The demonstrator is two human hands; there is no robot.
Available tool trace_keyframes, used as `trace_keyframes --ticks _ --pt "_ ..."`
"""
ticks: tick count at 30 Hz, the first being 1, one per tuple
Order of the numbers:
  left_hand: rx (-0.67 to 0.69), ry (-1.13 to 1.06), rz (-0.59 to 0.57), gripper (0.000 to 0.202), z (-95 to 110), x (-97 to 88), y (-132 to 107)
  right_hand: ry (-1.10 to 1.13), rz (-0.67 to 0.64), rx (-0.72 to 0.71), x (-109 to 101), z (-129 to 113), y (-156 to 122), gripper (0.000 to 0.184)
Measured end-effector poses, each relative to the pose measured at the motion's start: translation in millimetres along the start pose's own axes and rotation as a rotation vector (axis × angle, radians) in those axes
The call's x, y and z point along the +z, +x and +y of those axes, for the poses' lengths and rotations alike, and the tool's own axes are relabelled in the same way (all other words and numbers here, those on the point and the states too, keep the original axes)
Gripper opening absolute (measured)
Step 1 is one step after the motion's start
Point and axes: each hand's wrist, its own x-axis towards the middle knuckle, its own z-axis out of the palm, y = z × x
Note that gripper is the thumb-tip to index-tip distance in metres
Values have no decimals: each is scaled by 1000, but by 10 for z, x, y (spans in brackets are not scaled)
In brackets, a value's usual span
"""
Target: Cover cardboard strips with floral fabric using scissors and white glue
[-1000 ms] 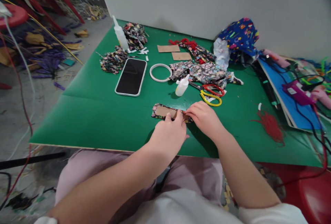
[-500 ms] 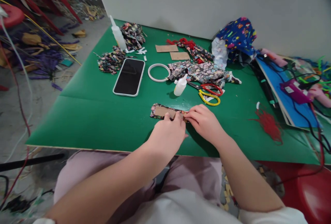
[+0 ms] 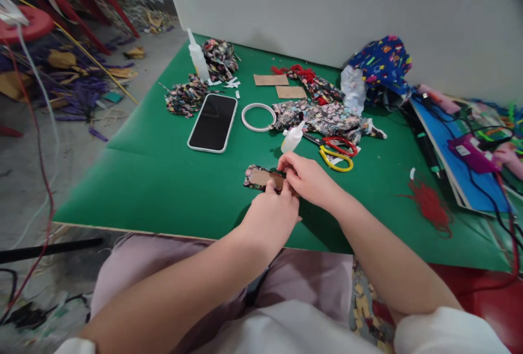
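Observation:
A small brown cardboard strip with flowered fabric folded round its edges (image 3: pixel 258 178) lies flat on the green table. My left hand (image 3: pixel 274 213) presses its fingertips on the strip and holds it down from the near side. At the strip's right end, my right hand (image 3: pixel 307 178) has its fingers bent together over the fabric edge; the tips are partly hidden. Just beyond the hands stands a small white glue bottle (image 3: pixel 291 139). Scissors with red and yellow handles (image 3: pixel 337 160) lie to its right.
A phone (image 3: pixel 213 123), a white ring (image 3: pixel 244 117) and flowered fabric (image 3: pixel 316 117) lie further back. Two cardboard pieces (image 3: pixel 271 80) and a taller bottle (image 3: pixel 198 57) are behind them. Red threads (image 3: pixel 431 204) and a blue folder (image 3: pixel 445 147) occupy the right side.
My right hand has shifted up and left along the strip, covering more of its right end. My left hand stays pressed on it. The whole view has shifted slightly.

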Motion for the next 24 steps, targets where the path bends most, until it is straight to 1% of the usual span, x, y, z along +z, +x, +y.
trace_keyframes --ticks 4,7,11,16,21,24 --pt "8 32 -11 49 0 14 -1 -36 1 -10 44 -36 54 6" --pt "20 44 -10 48 -3 20 -2 -94 29 -2 82 -37 80 7" --pt "42 63 24 47 -9 22 -10 -121 44 -13 109 -27 93 8" --pt "54 72 51 45 -12 35 -22 -106 41 -65 112 -17 91 9" --pt "51 64 62 46 -14 70 -19 -97 40 -61 116 -2 95 8" --pt "27 46 74 49 -16 84 -17 -67 31 -50 92 13 90 6"
